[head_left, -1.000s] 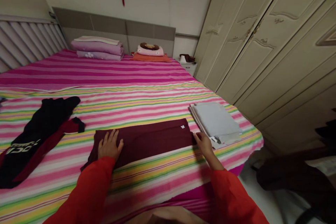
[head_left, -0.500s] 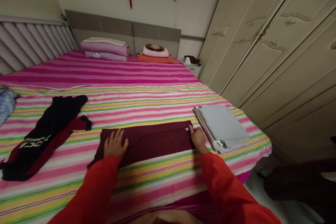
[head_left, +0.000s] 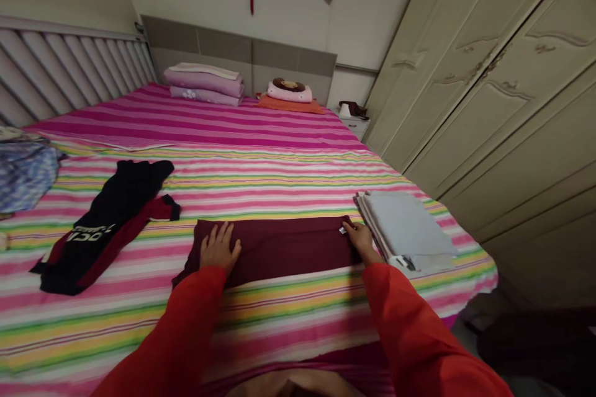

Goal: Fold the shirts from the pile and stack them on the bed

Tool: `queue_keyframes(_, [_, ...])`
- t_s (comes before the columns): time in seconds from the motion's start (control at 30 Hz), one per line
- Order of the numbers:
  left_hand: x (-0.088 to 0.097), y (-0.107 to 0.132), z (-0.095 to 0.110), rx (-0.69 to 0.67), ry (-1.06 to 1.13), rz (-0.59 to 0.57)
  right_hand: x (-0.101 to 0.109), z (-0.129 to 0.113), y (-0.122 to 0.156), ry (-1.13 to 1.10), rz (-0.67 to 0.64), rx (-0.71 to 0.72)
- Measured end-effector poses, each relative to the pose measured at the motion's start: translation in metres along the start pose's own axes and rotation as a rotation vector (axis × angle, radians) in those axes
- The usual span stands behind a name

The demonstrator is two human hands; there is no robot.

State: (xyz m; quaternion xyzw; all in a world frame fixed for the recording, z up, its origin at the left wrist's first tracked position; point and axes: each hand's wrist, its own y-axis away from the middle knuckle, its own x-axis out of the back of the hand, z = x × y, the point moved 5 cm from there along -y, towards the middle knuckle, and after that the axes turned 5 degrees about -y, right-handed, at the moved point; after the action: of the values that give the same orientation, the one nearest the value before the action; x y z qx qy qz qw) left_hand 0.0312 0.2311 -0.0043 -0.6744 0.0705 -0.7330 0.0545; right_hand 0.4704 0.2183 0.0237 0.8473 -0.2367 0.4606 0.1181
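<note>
A maroon garment [head_left: 288, 248] lies folded into a long flat strip across the striped bedspread in front of me. My left hand [head_left: 220, 249] rests flat on its left end, fingers spread. At the opposite end, my right hand [head_left: 359, 239] pinches the edge beside a small white label [head_left: 343, 231]. Just right of that hand is a stack of folded clothes [head_left: 403, 223] with a light grey piece on top. A black and dark red garment [head_left: 112, 223] with white lettering lies loosely to the left.
Blue checked cloth [head_left: 28, 170] lies at the bed's left side. Folded purple bedding [head_left: 205, 84] and a pink pillow [head_left: 289, 94] on orange cloth sit by the headboard [head_left: 214, 49]. A cream wardrobe [head_left: 475, 105] stands along the right, past the bed's edge.
My view has turned slightly left, so everything sits further right in the picture. The right hand's fingers have closed on the garment's edge by the label; the left hand stays flat on it.
</note>
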Motion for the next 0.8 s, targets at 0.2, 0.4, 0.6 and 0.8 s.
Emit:
queue_keyframes(0.2, [0.005, 0.002, 0.003, 0.012, 0.026, 0.005, 0.02, -0.038, 0.01, -0.01, 0.057, 0.12])
queue_keyframes(0.4, [0.009, 0.004, 0.006, 0.025, 0.03, 0.011, 0.008, -0.11, 0.035, -0.01, -0.027, 0.205])
queue_keyframes(0.6, [0.008, 0.004, 0.006, 0.015, 0.042, 0.034, -0.045, -0.17, 0.078, -0.051, -0.151, 0.244])
queue_keyframes(0.8, [0.004, 0.004, 0.005, 0.014, 0.044, 0.048, -0.098, -0.187, 0.117, -0.316, -0.367, 0.275])
